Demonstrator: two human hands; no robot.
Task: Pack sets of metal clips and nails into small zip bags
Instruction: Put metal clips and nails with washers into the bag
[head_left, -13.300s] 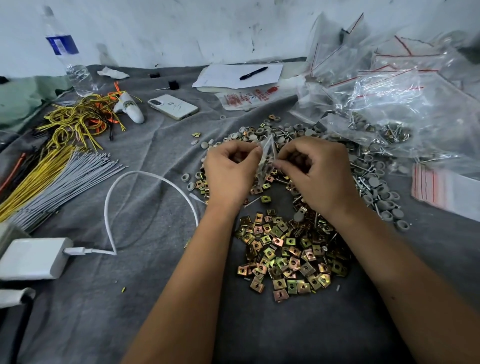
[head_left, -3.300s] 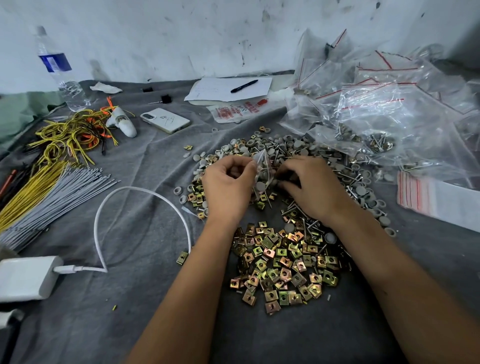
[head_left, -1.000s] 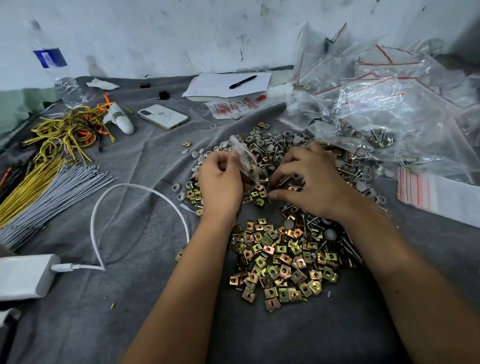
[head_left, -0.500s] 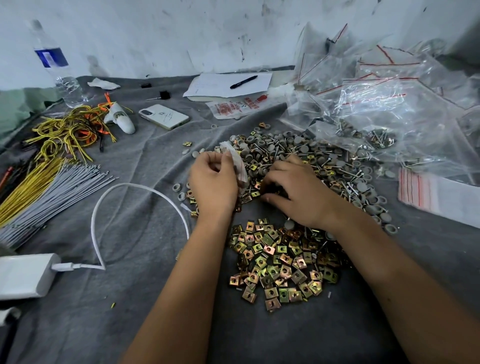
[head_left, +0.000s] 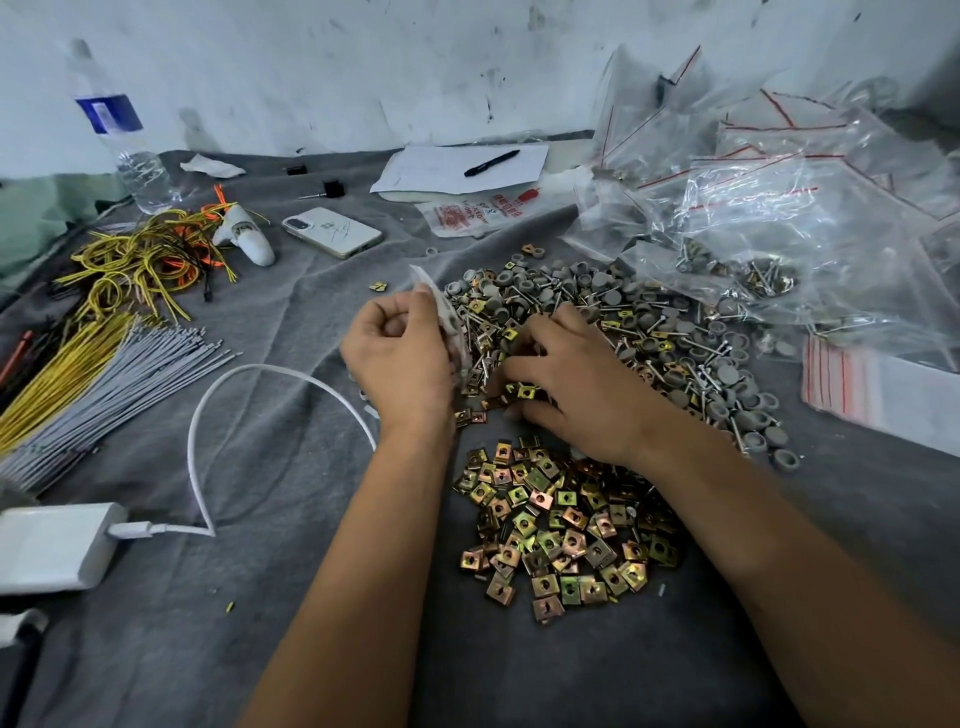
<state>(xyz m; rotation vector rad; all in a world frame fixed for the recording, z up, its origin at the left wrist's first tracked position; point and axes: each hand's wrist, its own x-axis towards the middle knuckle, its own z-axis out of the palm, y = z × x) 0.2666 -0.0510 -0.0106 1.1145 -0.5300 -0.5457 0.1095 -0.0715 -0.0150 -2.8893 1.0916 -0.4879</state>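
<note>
two hands busy: my left hand (head_left: 400, 358) pinches a small zip bag (head_left: 448, 316), my right hand (head_left: 574, 384) curls, gathering metal clips (head_left: 558, 525). next, i'd drop them into the bag.

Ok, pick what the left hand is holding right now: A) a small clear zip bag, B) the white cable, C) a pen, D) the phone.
A: the left hand pinches a small clear zip bag, while the pen lies on the paper, far from both hands.

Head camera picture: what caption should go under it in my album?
Left hand holds a small zip bag while right hand gathers metal clips.
</note>
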